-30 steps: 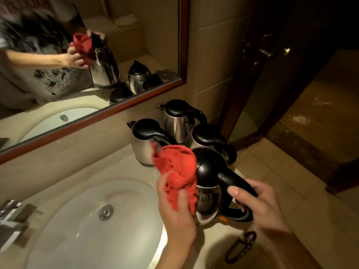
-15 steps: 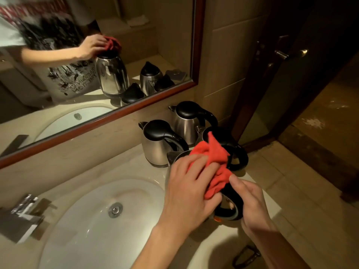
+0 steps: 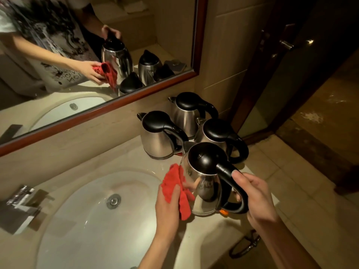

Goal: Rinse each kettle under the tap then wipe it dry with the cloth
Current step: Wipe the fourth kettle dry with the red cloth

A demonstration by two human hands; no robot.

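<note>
— What do you have on the hands?

— I see my right hand (image 3: 258,199) wrapped round the black handle of the held kettle (image 3: 204,183), upright beside the sink (image 3: 81,220); my left hand (image 3: 168,206) grasps the red cloth (image 3: 177,189), pressed against the kettle's steel side.

— And the others?

— Three kettles (image 3: 161,136) stand close together on the counter (image 3: 204,235) behind it, under the mirror (image 3: 97,113); the tap (image 3: 19,208) sits at the left.

tap (image 3: 18,207) blurred, sink (image 3: 58,239) cut off below, kettle (image 3: 202,188) base hidden
</note>
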